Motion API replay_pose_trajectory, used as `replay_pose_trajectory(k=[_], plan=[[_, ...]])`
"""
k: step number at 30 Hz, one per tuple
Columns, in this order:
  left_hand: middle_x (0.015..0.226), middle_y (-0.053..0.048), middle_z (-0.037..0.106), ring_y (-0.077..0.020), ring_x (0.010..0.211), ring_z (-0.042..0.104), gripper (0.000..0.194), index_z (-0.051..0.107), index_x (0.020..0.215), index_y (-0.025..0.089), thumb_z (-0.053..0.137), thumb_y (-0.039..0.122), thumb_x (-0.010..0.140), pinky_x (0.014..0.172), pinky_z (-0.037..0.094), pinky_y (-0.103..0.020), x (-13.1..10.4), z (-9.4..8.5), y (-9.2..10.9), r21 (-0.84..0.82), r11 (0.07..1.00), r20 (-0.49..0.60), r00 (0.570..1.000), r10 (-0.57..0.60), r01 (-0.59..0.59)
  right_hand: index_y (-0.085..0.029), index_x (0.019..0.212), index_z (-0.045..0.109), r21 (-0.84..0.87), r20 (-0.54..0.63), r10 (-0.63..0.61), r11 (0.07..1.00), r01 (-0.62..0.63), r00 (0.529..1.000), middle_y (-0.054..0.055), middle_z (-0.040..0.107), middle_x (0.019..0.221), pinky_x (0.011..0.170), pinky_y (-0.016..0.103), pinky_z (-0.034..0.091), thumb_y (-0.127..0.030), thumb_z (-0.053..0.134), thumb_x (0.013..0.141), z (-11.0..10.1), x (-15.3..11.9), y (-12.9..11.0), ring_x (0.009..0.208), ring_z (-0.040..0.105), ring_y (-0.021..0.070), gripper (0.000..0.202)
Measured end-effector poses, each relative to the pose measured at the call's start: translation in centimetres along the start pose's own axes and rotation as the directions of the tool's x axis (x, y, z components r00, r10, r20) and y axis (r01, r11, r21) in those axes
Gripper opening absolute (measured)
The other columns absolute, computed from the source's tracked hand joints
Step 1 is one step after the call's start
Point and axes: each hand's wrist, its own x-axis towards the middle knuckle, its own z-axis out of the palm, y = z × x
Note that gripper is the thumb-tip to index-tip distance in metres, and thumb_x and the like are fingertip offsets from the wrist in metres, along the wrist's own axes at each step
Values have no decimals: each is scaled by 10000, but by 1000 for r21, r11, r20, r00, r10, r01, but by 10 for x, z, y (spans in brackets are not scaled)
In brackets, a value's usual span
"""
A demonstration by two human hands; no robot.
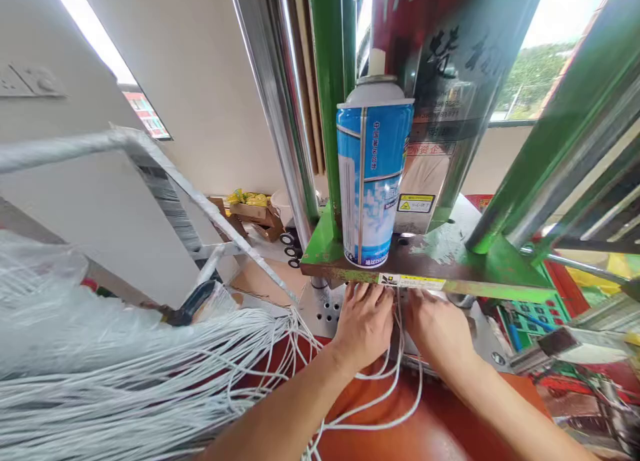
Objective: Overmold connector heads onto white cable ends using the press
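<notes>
My left hand (pixel 366 319) is under the front edge of a green metal plate (pixel 480 271), with its fingers bent and pressed close together. Beside it, my right hand (pixel 440 324) is curled, its fingertips hidden beneath the plate. What the fingers pinch is out of sight. Thin white cables (pixel 399 364) come down between the two hands and loop over a red-orange surface (pixel 390 434). A perforated metal bed (pixel 327 311) shows under the plate, left of my left hand.
On the plate stands a blue and white spray can (pixel 373 181). Green posts (pixel 327 107) and chrome rods (pixel 273 94) rise around it. A big bundle of white cables (pixel 200 374) spreads at left under a wrapped rail (pixel 210 211). A green control panel (pixel 537 324) sits at right.
</notes>
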Motion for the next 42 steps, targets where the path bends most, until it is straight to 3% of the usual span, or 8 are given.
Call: replay_pose_trajectory(k=[7,11,14,17,24,32,37,42], plan=[[1203,-96,706,-278,1121,601,277,638,1263,195,546,245,1007,1048,458,-494,0,-3,3,5,1000,-25,1000,-5,5,-118,1175,725,-28,8,-149,988,149,989,198,763,1102,722,348,505,-107,437,988,-8,13,38,929,742,305,344],[1179,-95,704,-286,1105,596,280,640,1260,183,521,249,1015,1061,452,-505,0,-4,3,8,1000,-5,1000,-3,3,-198,1181,743,-35,-4,-161,986,161,987,131,787,938,614,341,447,-212,436,1038,4,9,47,791,739,299,339],[1212,-100,700,-292,1148,595,292,636,1275,183,507,246,1021,1093,434,-508,0,-4,3,19,1000,-7,1000,-1,1,-211,1096,754,-23,-44,-118,993,117,992,111,767,824,572,335,400,-264,402,1063,13,6,42,694,712,280,357],[1244,-98,701,-275,1172,602,320,617,1317,187,501,239,1024,1143,404,-511,-1,-4,4,23,1000,4,1000,-6,6,-181,1056,740,3,-107,-105,994,106,989,136,755,901,705,361,451,-290,349,1082,15,0,36,845,701,289,407],[1432,-108,612,-309,1377,488,460,548,1424,158,544,243,971,1243,282,-573,0,-5,11,62,998,129,992,-15,7,-129,1477,510,131,-314,-257,942,310,914,151,628,1388,1091,522,355,-151,418,996,20,-16,5,1223,553,313,490],[1390,-157,625,-345,1319,518,519,555,1427,105,542,280,938,1221,309,-576,3,5,13,113,993,124,992,-29,15,-124,1297,650,92,-324,-187,969,228,927,139,712,1154,975,487,388,-181,518,971,25,-5,-9,1058,603,319,356],[1337,-138,656,-322,1269,551,496,571,1414,112,533,264,943,1204,346,-533,3,18,5,144,990,85,996,-11,-2,-135,1270,658,126,-332,-137,974,188,933,145,713,1160,963,490,393,-188,515,977,34,1,-14,1053,591,329,330],[1322,-141,672,-300,1243,584,462,596,1386,101,518,256,958,1203,365,-492,0,27,2,186,982,42,999,30,-37,-98,1350,622,144,-367,-81,979,142,927,186,677,1303,1113,534,320,-194,486,986,45,4,-20,1217,546,355,400]])
